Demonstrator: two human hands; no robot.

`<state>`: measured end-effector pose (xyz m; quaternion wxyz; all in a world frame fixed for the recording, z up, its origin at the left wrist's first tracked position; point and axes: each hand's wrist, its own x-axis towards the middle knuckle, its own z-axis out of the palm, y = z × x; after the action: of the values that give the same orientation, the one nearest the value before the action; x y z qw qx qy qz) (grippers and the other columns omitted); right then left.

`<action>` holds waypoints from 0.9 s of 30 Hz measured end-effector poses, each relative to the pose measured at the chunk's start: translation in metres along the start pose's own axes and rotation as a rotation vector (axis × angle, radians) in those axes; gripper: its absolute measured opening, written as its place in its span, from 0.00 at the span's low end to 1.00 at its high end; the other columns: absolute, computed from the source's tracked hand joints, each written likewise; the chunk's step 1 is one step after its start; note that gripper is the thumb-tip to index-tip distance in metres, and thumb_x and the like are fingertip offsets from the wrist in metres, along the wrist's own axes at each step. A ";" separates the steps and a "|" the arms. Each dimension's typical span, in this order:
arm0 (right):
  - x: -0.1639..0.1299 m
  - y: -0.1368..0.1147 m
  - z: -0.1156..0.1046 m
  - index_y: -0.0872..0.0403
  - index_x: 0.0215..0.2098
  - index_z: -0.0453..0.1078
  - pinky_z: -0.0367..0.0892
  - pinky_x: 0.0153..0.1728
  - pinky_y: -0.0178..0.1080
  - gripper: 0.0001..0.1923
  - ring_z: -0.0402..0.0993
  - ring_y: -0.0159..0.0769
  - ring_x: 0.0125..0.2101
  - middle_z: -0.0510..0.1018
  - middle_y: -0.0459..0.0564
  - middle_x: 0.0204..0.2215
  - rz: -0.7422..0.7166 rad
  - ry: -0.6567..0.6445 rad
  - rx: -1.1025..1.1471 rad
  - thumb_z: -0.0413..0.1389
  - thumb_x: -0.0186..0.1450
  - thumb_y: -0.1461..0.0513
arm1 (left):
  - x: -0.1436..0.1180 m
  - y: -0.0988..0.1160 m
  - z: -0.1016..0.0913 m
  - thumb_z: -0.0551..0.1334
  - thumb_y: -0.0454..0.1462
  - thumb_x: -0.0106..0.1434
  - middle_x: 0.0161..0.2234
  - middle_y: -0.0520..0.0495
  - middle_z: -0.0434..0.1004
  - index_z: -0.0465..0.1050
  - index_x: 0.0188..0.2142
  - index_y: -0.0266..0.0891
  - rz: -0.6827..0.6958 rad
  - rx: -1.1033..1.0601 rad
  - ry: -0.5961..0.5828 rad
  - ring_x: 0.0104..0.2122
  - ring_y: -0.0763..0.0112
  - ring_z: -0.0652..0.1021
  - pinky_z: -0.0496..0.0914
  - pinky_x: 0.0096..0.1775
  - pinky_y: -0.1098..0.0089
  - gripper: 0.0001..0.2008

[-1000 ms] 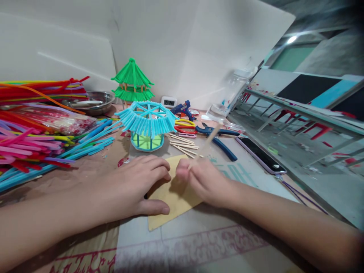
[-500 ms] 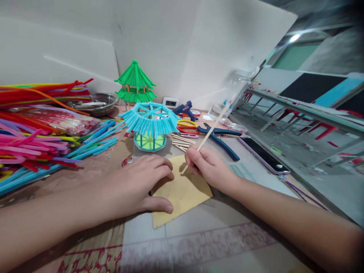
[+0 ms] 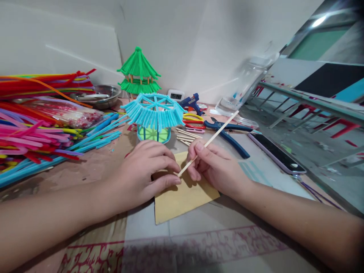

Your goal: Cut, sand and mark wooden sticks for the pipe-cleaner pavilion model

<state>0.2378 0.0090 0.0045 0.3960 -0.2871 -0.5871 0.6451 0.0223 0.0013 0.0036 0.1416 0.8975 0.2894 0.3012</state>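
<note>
My right hand (image 3: 216, 167) is pinched shut on a thin wooden stick (image 3: 209, 143), round, pale and smooth. Its lower tip touches the tan cardboard piece (image 3: 184, 197); the rest angles up and away to the right. My left hand (image 3: 145, 172) lies palm down, fingers curled and spread over the card's left edge, pressing it flat and gripping nothing. The card is matte, flat and roughly four-sided, lying on the table (image 3: 199, 235) between both hands.

Just behind the hands is a blue pavilion model (image 3: 153, 115) made of fuzzy pipe cleaners, with a fringed roof and a green floor. A green pavilion (image 3: 138, 72) stands further back by the wall. More loose sticks (image 3: 186, 137) lie beside the blue one. Blue-handled pliers (image 3: 227, 132) and a dark glossy phone (image 3: 277, 153) are to the right. A multicolour pile of pipe cleaners (image 3: 36, 125) is at left, with a steel bowl (image 3: 104, 95) behind it.
</note>
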 end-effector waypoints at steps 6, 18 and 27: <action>-0.002 0.000 0.002 0.54 0.32 0.65 0.59 0.22 0.29 0.15 0.66 0.26 0.19 0.74 0.42 0.17 -0.023 -0.013 -0.011 0.51 0.72 0.52 | 0.000 0.004 -0.001 0.58 0.38 0.69 0.36 0.51 0.76 0.73 0.34 0.40 0.033 -0.029 -0.003 0.41 0.69 0.73 0.61 0.47 0.64 0.08; 0.000 -0.001 0.000 0.53 0.31 0.65 0.59 0.21 0.29 0.17 0.67 0.27 0.17 0.76 0.45 0.17 -0.004 0.029 0.038 0.53 0.70 0.50 | 0.001 0.004 0.001 0.55 0.32 0.67 0.36 0.49 0.74 0.70 0.34 0.38 -0.062 -0.061 0.034 0.40 0.68 0.72 0.63 0.45 0.63 0.07; 0.000 0.003 0.002 0.54 0.32 0.65 0.59 0.20 0.29 0.19 0.65 0.25 0.17 0.73 0.41 0.16 -0.031 0.005 -0.043 0.56 0.67 0.47 | -0.002 -0.002 0.006 0.58 0.39 0.69 0.36 0.51 0.74 0.73 0.36 0.43 -0.031 -0.017 -0.018 0.41 0.67 0.71 0.62 0.45 0.63 0.07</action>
<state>0.2352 0.0077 0.0016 0.4011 -0.2879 -0.6044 0.6252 0.0237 0.0010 -0.0031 0.1565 0.8944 0.2993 0.2933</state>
